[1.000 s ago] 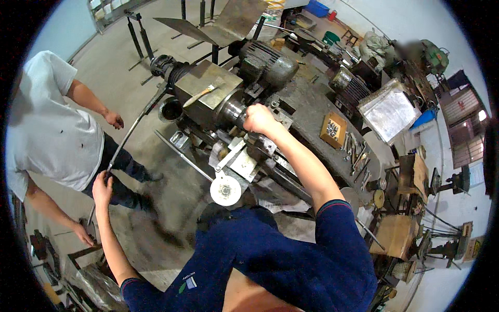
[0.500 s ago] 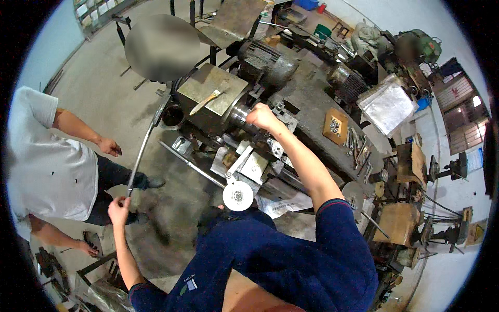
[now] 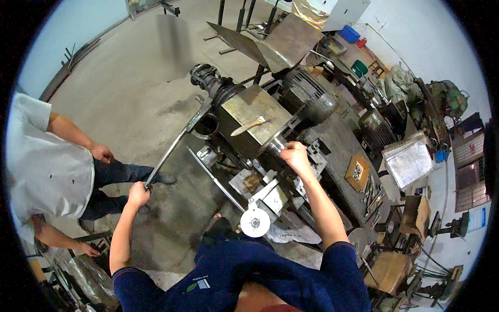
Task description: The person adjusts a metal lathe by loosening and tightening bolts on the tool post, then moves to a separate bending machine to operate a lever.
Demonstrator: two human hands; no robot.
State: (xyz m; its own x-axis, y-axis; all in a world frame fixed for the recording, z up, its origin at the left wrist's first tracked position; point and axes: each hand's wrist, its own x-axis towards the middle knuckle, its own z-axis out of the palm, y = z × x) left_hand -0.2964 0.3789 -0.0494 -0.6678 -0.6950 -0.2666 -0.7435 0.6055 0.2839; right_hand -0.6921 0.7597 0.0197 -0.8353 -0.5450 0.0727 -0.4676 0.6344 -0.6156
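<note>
My left hand (image 3: 139, 195) is closed round the lower end of a long metal lever (image 3: 169, 153), which slopes up to the far end of the machine's headstock (image 3: 254, 106). At the headstock's near end, my right hand (image 3: 294, 155) is closed at the mouth of the round steel spindle (image 3: 275, 145). Whatever its fingers hold is too small or hidden to make out. A wooden-handled brush (image 3: 247, 127) lies on top of the headstock. Closer to my body, a white round handwheel (image 3: 255, 222) sits on the machine's carriage.
A person in a light shirt (image 3: 52, 156) stands at the left, near the lever. On the grey bench (image 3: 338, 156) to the right are a wooden box (image 3: 358, 173) of small metal parts and several hand tools (image 3: 373, 200). A metal rod (image 3: 218, 179) juts out beside the carriage.
The view has turned, so the machine appears farther right and lower. My left hand still grips the lever, and my right hand is still at the spindle.
</note>
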